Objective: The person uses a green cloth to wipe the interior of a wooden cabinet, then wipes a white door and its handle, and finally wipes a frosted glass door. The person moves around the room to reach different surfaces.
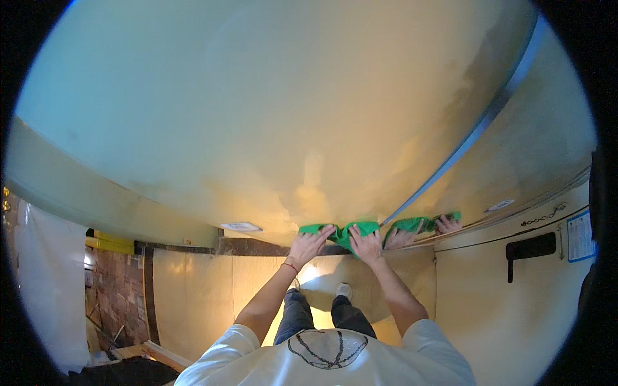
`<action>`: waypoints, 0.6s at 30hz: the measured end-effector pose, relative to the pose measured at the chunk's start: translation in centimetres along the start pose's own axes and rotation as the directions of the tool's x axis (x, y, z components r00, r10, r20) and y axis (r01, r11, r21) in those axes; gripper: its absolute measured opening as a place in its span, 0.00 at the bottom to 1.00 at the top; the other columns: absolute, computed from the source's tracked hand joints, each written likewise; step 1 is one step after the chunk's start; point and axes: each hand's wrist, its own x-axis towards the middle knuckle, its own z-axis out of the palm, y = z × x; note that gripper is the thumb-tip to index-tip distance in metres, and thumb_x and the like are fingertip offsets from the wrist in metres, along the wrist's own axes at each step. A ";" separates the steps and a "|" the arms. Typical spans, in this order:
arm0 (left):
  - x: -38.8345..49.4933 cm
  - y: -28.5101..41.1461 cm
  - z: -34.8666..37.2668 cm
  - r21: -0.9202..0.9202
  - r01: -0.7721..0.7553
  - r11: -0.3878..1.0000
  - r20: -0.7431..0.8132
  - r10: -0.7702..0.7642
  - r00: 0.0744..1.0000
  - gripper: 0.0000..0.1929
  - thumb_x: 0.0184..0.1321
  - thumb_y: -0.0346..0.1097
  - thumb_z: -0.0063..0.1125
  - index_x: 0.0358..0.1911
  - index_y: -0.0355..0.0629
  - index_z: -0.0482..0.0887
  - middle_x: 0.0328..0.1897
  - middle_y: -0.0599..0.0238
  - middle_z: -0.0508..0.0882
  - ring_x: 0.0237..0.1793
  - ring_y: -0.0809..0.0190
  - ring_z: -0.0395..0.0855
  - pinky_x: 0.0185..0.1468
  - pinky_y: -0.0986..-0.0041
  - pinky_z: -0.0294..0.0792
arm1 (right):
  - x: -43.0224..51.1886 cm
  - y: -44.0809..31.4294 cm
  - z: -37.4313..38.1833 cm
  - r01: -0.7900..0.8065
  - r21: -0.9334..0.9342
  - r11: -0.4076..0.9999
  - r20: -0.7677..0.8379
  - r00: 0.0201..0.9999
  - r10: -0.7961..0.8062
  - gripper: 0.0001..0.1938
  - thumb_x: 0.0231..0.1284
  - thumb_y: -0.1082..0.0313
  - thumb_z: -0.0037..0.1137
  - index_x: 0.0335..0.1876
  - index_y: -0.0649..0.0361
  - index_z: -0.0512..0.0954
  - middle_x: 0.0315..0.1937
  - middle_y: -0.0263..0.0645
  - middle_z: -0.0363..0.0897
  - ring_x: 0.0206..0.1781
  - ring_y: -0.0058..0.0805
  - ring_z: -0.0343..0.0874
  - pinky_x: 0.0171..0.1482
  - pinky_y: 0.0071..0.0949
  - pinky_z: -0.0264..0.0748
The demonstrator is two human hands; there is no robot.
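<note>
A green cloth [344, 236] is bunched against the low part of a large pale wall panel [270, 144], near its bottom edge. My left hand [307, 246] grips the left part of the cloth, fingers pressed over it. Close beside it, my right hand [366, 247] holds the right part. Both forearms reach forward from my body, with the fingers pointing towards the wall. To the right of a narrow bluish strip [449, 164], a glossy surface [526, 144] shows what looks like a reflection of the hands and cloth.
At right stands a pale door-like panel [478, 313] with a black handle [531, 250], a short chain [543, 215] and a posted sheet [582, 236]. A small white plate [241, 226] sits low on the wall. White sheeting [50, 289] hangs left, near a stone-patterned floor [118, 289].
</note>
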 end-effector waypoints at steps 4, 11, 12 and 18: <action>1.6 -0.1 -3.7 0.012 0.209 0.978 -0.253 -0.199 0.947 0.14 0.56 0.49 0.64 0.45 0.59 0.84 0.50 0.75 0.80 0.39 0.54 0.79 0.40 0.61 0.66 | 3.5 -0.5 -2.4 -0.048 -0.037 0.998 -0.166 0.985 0.041 0.23 0.58 0.59 0.62 0.57 0.61 0.74 0.63 0.53 0.73 0.56 0.58 0.73 0.61 0.60 0.61; 4.3 -5.3 -6.7 0.389 0.228 0.893 -0.571 0.039 0.820 0.18 0.61 0.60 0.52 0.42 0.57 0.81 0.50 0.50 0.73 0.69 0.33 0.57 0.69 0.31 0.37 | 14.5 -4.2 -4.6 -0.065 -0.271 0.960 -0.634 0.763 -0.127 0.37 0.68 0.45 0.45 0.70 0.73 0.63 0.76 0.65 0.46 0.76 0.66 0.49 0.73 0.62 0.46; 4.6 -5.5 -7.5 0.444 0.180 0.878 -0.552 0.110 0.827 0.17 0.62 0.59 0.51 0.41 0.58 0.81 0.49 0.52 0.74 0.69 0.37 0.58 0.69 0.31 0.37 | 14.3 -4.3 -4.2 -0.091 -0.314 0.945 -0.621 0.773 -0.131 0.38 0.69 0.45 0.44 0.70 0.74 0.62 0.76 0.66 0.45 0.77 0.66 0.47 0.73 0.62 0.46; 2.8 -5.9 -5.8 0.297 0.084 0.951 -0.543 0.095 0.834 0.11 0.55 0.55 0.56 0.30 0.61 0.79 0.35 0.77 0.75 0.33 0.64 0.76 0.42 0.59 0.64 | 11.3 -5.4 1.5 -0.055 -0.356 0.933 -0.549 0.820 -0.161 0.19 0.61 0.43 0.50 0.36 0.51 0.79 0.51 0.38 0.72 0.48 0.45 0.74 0.50 0.56 0.65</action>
